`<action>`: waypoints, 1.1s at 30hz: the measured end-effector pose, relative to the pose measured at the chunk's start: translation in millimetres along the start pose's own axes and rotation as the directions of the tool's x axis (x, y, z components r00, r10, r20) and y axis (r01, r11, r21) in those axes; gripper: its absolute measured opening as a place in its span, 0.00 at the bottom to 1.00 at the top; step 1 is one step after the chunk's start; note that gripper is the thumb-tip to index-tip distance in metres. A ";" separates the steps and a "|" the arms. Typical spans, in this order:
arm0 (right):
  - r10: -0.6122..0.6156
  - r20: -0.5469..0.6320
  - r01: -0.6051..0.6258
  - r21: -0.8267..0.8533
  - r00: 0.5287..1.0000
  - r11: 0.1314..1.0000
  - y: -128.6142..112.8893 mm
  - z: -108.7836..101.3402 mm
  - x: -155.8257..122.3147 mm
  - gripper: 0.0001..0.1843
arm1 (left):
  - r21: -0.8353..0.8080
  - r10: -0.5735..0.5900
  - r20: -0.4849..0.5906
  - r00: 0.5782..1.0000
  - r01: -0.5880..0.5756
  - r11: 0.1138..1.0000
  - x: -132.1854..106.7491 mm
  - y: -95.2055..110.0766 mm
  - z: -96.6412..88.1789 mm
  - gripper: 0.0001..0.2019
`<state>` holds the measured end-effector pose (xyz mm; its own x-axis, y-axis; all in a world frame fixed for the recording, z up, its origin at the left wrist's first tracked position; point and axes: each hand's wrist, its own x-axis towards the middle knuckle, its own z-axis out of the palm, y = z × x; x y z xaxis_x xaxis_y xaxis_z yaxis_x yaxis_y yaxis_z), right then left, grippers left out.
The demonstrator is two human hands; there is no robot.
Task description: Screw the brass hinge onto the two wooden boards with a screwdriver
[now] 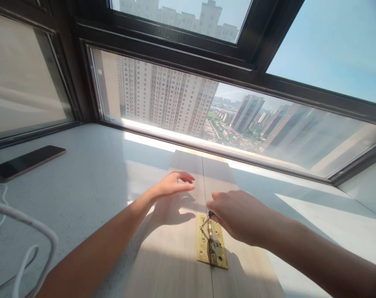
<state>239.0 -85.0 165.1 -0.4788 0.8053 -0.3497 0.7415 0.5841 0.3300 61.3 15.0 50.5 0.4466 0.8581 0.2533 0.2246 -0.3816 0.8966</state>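
Observation:
Two light wooden boards (172, 252) lie side by side on the pale windowsill, joined along their seam by a brass hinge (211, 246). My right hand (235, 215) is closed on a small screwdriver (205, 221), whose thin shaft slants down to the hinge's upper left corner. My left hand (172, 185) hovers just above the left board, to the left of the seam, fingers loosely curled and apart, holding nothing. Its shadow falls on the board below.
A dark phone (23, 162) lies at the far left of the sill. White cables (29, 231) loop along the left edge. The black-framed window (188, 62) runs right behind the boards, with high-rise buildings outside.

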 end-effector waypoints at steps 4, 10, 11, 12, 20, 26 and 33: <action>-0.122 0.061 0.129 -0.115 0.991 0.985 -6.0 -1.2 10.5 0.08 | 0.025 -0.032 -0.228 0.973 0.038 0.999 3.5 -36.8 9.4 0.13; -0.194 0.188 0.213 -0.089 0.963 0.973 -18.1 -5.2 24.6 0.06 | 0.016 -0.044 -0.273 0.961 0.050 0.999 1.3 -45.9 15.4 0.15; -0.163 0.202 0.179 -0.063 0.966 0.982 -19.4 -5.9 25.7 0.06 | 0.012 -0.049 -0.279 0.959 0.055 0.998 1.4 -45.9 14.8 0.15; -0.116 0.218 0.128 -0.040 0.969 0.991 -20.1 -6.5 26.3 0.09 | 0.009 -0.055 -0.283 0.957 0.060 0.998 1.6 -46.2 14.3 0.15; -0.010 0.177 0.005 0.028 0.984 1.000 -6.0 -0.4 21.9 0.06 | 0.009 -0.083 -0.297 0.951 0.090 0.996 1.9 -48.8 15.4 0.14; -0.254 0.162 0.286 -0.224 0.954 0.932 -2.2 11.9 26.8 0.11 | 0.029 -0.081 -0.284 0.955 0.093 0.995 0.8 -47.9 14.7 0.14; -0.193 0.245 0.236 -0.160 0.950 0.959 -14.1 9.5 32.9 0.09 | 0.045 -0.081 -0.274 0.958 0.097 0.994 1.0 -48.3 14.8 0.15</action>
<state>217.3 -67.7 140.6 -0.4825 0.6275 -0.6111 0.5227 0.7661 0.3739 63.8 29.2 2.1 0.1728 0.9474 0.2693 0.3057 -0.3115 0.8998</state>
